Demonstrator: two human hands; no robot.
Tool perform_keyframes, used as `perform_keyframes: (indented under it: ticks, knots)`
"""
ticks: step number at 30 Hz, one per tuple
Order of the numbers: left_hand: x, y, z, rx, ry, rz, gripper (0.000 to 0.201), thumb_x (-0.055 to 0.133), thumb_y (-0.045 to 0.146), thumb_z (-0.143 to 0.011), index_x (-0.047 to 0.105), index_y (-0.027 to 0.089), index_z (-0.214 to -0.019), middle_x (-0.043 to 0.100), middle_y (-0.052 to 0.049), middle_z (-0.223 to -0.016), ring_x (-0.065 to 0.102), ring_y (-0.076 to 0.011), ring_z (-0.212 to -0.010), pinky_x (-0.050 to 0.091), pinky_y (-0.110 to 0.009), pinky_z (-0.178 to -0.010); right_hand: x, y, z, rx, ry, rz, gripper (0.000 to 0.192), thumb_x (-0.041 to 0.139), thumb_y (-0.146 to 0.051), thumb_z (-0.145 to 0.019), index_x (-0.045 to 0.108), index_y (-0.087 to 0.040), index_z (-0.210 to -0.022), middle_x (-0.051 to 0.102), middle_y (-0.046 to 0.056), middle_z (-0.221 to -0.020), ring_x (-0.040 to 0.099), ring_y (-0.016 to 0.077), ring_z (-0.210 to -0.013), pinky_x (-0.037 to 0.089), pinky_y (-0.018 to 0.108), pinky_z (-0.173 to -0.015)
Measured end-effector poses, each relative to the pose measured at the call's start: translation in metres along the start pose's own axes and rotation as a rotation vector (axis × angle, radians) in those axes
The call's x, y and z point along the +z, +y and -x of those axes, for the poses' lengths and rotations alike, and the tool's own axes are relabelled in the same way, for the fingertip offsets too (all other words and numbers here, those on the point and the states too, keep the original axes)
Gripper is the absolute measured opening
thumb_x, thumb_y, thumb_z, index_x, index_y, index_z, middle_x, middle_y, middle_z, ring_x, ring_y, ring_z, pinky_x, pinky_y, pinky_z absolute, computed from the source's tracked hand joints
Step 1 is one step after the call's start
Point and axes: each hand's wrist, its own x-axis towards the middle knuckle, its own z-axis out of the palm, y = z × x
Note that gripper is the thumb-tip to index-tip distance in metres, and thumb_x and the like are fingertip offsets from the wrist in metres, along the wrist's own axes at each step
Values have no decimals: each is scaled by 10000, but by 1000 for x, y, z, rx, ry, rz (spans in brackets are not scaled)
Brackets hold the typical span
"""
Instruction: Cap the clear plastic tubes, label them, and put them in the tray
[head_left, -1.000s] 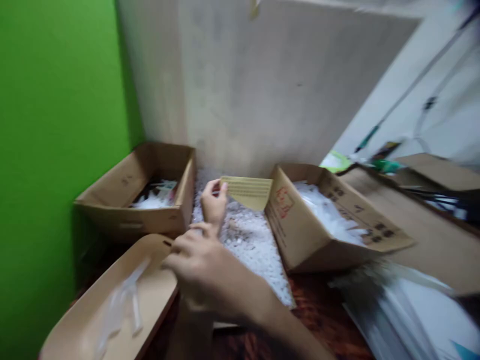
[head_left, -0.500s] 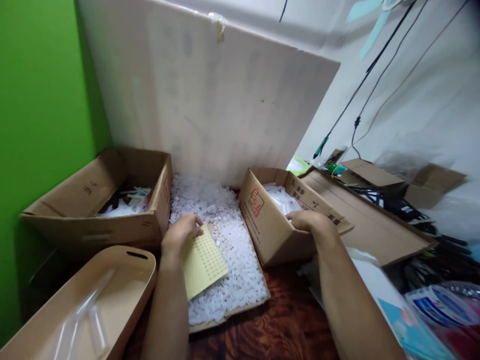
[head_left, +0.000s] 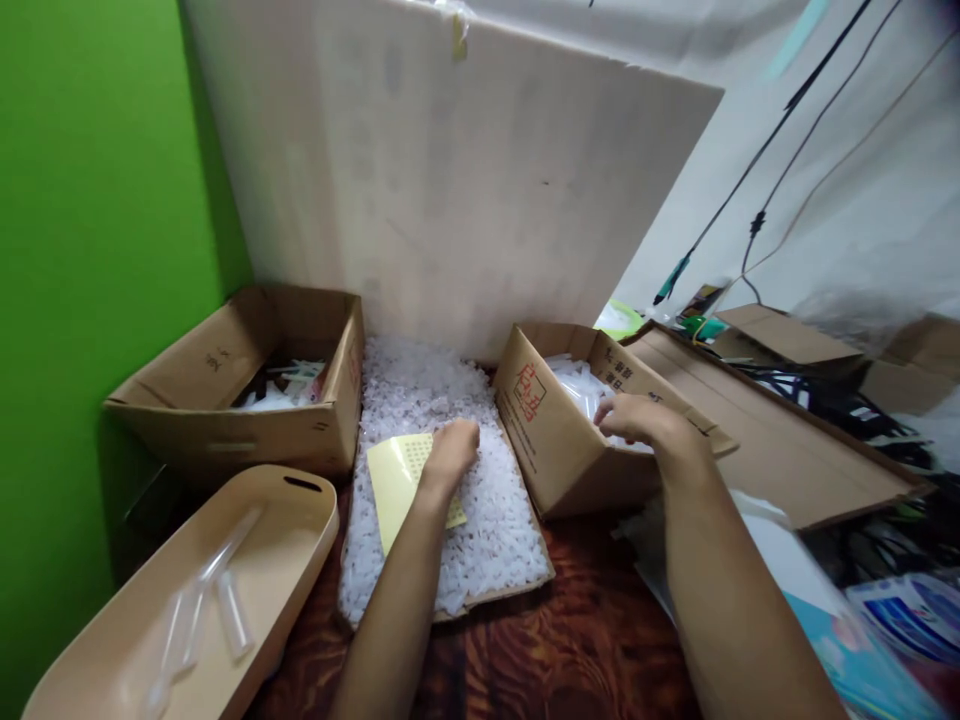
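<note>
My left hand (head_left: 450, 450) lies palm down on the yellow sheet (head_left: 397, 485), fingers curled loosely over its upper right corner; I cannot tell whether it pinches the sheet or only presses on it. The sheet lies flat on a bed of small white plastic pieces (head_left: 450, 540) spread over a flat piece of cardboard (head_left: 517, 590) in the middle of the desk (head_left: 570, 650).

My right hand (head_left: 637, 420) reaches into the open cardboard box (head_left: 555, 440) just right of the white pieces, fingers bent down among the clear plastic bags (head_left: 581, 385) inside. I cannot tell if it has taken hold of any of them.

To the left stands another cardboard box (head_left: 225, 440) with a few white items in it. In front of that one sits a tan tray (head_left: 300, 520) that holds some clear tubes (head_left: 217, 600). A large pale board (head_left: 450, 180) leans upright behind the boxes, against the green wall (head_left: 90, 250). At the far right lie flattened cardboard (head_left: 780, 440) and black cables (head_left: 832, 400).
</note>
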Motion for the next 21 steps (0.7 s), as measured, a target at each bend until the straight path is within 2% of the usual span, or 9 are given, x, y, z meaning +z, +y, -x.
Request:
perform_keyframes:
  ticks: [3,6,9,11,14,16,17,19,21]
  knots:
    - [-7,-13,-1,29,27,65,355,662,363,-1000,633,185,-1307,649,-112,-1321,674,-251,-1122,595,-458,-942,-1,6,1,27,99,-78,320,634,-116,-801,809,-134,-1069,753,95,-711,690,211,-592,480,281,-562]
    - [-15,-24,-5,88,72,162,321,666,364,-1000,655,168,-1253,679,-101,-1254,691,-232,-1068,602,-445,-919,-2,9,3,38,222,-158,416,663,-259,-878,742,-131,-1266,779,103,-801,693,202,-600,481,289,-578]
    - [-26,-28,-7,160,174,298,163,678,293,-981,731,148,-1034,755,-82,-1033,723,-220,-956,592,-400,-901,-2,6,6,21,323,-303,457,771,-289,-829,744,-128,-1256,783,94,-823,663,195,-544,475,306,-557]
    - [-38,-28,-4,194,270,409,142,636,236,-984,749,152,-963,779,-83,-935,740,-214,-896,591,-352,-861,-3,0,14,-19,561,-407,296,797,-222,-800,796,-143,-1085,768,88,-792,657,205,-576,493,326,-603]
    - [-61,-27,7,234,405,551,212,583,262,-1007,757,149,-1055,790,-85,-940,745,-185,-856,597,-301,-799,-4,-21,35,-202,1072,-460,95,810,-252,-814,772,-169,-840,746,101,-834,673,250,-769,521,388,-772]
    - [-77,-23,19,271,508,618,246,621,320,-995,778,160,-1095,784,-71,-931,725,-164,-839,589,-274,-782,0,-40,50,-429,1202,-566,113,758,-284,-880,740,-173,-874,736,106,-963,676,265,-927,518,413,-876]
    - [-84,-19,25,299,564,655,249,653,339,-978,793,173,-1099,777,-59,-908,711,-153,-822,581,-258,-768,4,-51,56,-549,1145,-699,113,664,-260,-955,730,-174,-988,731,100,-1033,678,251,-991,520,405,-912]
    - [-94,-11,35,359,637,736,217,710,325,-941,820,201,-1082,763,-33,-846,690,-133,-771,567,-234,-733,16,-72,61,-730,858,-926,204,545,-267,-1044,682,-188,-1172,721,74,-1033,696,215,-940,546,372,-869]
    - [-98,-2,40,394,629,795,177,740,269,-912,836,219,-1053,774,-24,-833,701,-129,-754,573,-231,-731,31,-90,55,-849,668,-922,242,512,-260,-1063,668,-201,-1238,716,73,-1045,693,215,-932,548,355,-831]
